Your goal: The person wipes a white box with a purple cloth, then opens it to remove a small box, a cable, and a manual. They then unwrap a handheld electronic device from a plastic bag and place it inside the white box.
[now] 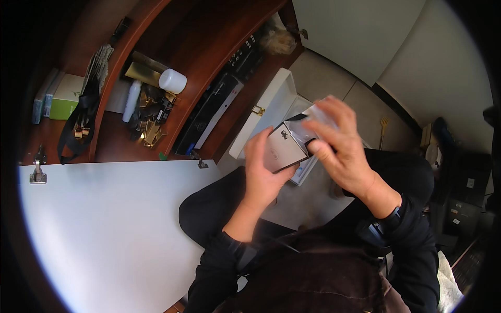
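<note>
My left hand [260,164] grips a small carton [283,148] with pale faces, dark edges and a printed emblem. The carton's open end faces my right hand [344,148], where black flaps stand out and clear plastic film [299,127] shows. My right thumb lies against one flap. The other right fingers are spread over the opening and blurred, so whether they pinch the film cannot be told. Beneath both hands, partly hidden, an open white case [264,113] with a brass-coloured clasp [258,110] rests on the tiled floor.
A wooden cabinet [195,113] stands open at left, its white door [109,219] swung out. On its shelves are a white jar [172,81], a white bottle [132,101], gold-coloured boxes, a black box [209,113] and a green-and-white box [66,98]. Another door panel [356,35] is at the top.
</note>
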